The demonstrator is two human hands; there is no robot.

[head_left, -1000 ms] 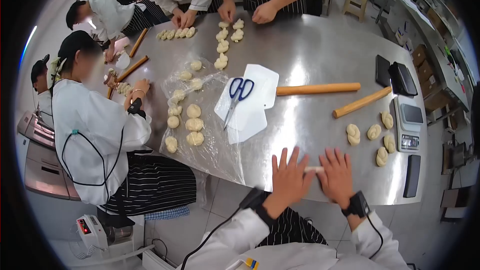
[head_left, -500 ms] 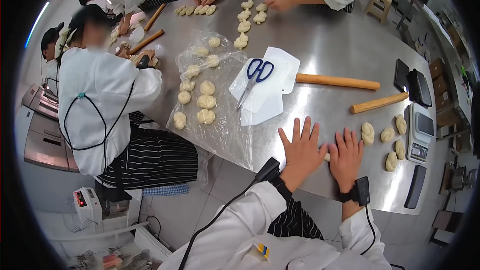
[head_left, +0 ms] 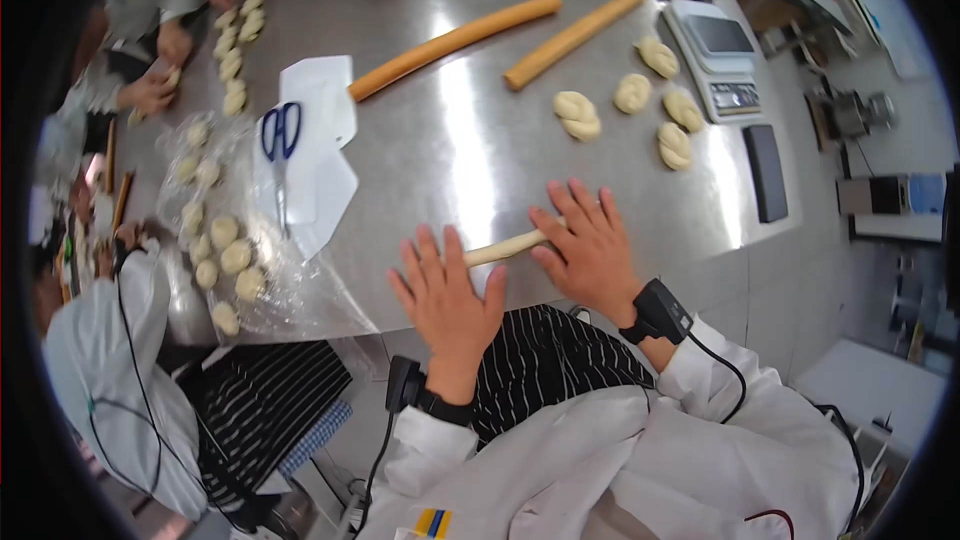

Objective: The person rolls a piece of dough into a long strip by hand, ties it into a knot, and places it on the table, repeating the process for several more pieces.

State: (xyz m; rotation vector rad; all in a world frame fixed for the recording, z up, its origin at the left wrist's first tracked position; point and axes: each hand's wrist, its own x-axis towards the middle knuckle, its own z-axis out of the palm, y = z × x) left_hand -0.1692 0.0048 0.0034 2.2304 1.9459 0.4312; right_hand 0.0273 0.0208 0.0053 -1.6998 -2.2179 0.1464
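Observation:
A thin rope of dough (head_left: 503, 248) lies on the steel table near its front edge. Over its left end my left hand (head_left: 440, 290) lies flat, fingers stretched out and apart. My right hand (head_left: 588, 240) covers the other end, palm down with spread fingers. Between the two hands the middle of the rope shows; both its ends are hidden under them. Beyond my right hand sit several knotted dough pieces, among them a twisted dough knot (head_left: 577, 116) and another dough knot (head_left: 675, 145).
Two wooden rolling pins (head_left: 455, 45) lie across the table. Blue-handled scissors (head_left: 281, 135) rest on white plastic sheets (head_left: 325, 190). Dough balls (head_left: 236, 257) sit under clear film at left. A scale (head_left: 715, 65) and a dark flat case (head_left: 765, 172) are at right. Co-workers' hands (head_left: 150, 90) handle dough.
My view has turned to the right and closer. My hands, close together before, are now farther apart, and a longer stretch of the dough rope shows between them.

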